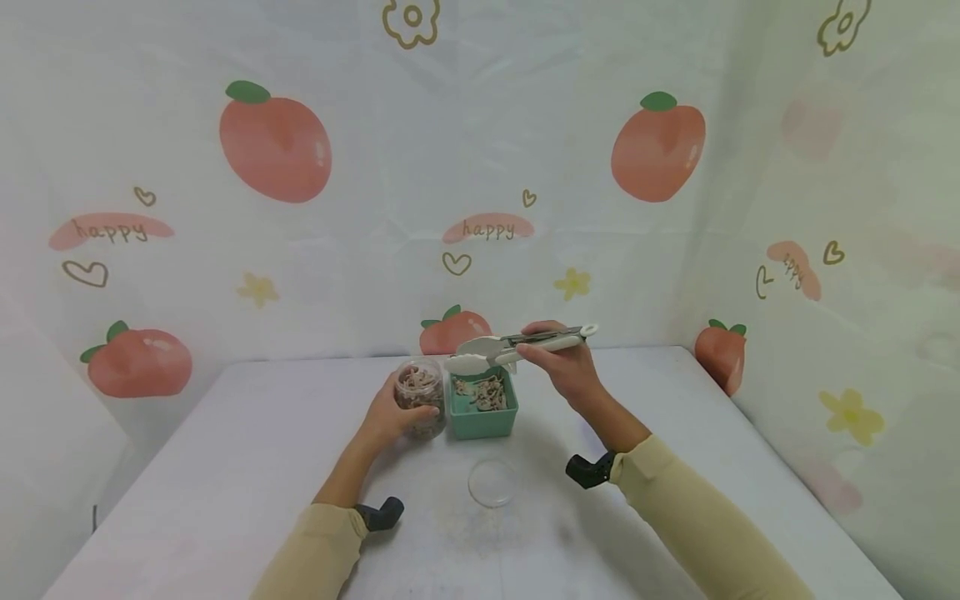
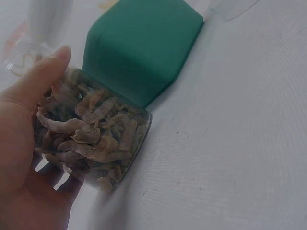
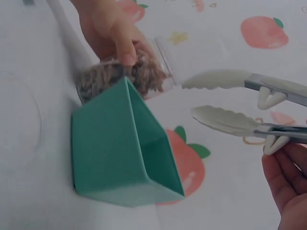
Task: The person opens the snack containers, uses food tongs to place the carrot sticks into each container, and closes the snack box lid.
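Observation:
My left hand [image 1: 392, 412] grips a clear plastic jar [image 1: 422, 421] around its side, thumb across the front. Brownish dried pieces [image 2: 91, 129], twisted and finger-like, fill much of the jar. Close against its right stands a green square box [image 1: 482, 425] with some of the same pieces inside. In my right hand [image 1: 562, 358] is a pair of tongs [image 1: 517, 343] with white scalloped heads, held above the box. The tongs' heads [image 3: 223, 117] are spread apart in the right wrist view, nothing between them, near the jar's open mouth.
A clear round lid [image 1: 492, 483] lies on the white table [image 1: 300, 433] in front of the box. Behind the table hangs a white backdrop [image 1: 360, 250] printed with fruit and flowers; it also covers the right side. Each wrist carries a black camera mount [image 1: 590, 471].

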Tool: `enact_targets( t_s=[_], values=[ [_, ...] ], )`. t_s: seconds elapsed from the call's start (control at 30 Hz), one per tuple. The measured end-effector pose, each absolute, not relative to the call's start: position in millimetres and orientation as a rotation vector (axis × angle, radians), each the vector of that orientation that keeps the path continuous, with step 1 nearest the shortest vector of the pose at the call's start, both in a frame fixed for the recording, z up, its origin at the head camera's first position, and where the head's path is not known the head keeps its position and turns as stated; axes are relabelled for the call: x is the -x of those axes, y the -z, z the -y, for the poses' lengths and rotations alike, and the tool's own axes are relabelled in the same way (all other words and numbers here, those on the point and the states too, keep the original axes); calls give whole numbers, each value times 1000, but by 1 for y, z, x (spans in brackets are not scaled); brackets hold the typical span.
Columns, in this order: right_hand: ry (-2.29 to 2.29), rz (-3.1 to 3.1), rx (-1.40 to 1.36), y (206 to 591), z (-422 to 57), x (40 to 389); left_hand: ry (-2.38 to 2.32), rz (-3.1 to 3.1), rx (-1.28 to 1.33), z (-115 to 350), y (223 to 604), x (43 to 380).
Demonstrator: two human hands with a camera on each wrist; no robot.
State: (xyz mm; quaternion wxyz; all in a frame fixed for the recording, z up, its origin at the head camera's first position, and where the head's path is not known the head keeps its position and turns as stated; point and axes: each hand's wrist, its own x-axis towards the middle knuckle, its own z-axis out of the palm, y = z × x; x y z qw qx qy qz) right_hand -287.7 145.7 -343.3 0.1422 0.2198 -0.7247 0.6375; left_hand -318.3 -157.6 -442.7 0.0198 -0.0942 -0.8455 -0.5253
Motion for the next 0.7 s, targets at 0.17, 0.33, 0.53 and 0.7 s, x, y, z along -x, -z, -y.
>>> enact_targets(
  t_s=[0.17,0.33,0.53,0.7],
  values=[
    [-1836,2168,-671,346,-155,295,1625,2627,288,157,441,317],
    [-1848,2279,-635,349,-161,305,1636,2618,301,158,442,318],
    [-1871,2373,-602,351,-166,314,1638,2608,303,158,442,318],
    [-1856,2388,-606,351,-169,316,1644,2602,314,158,443,319]
  ],
)
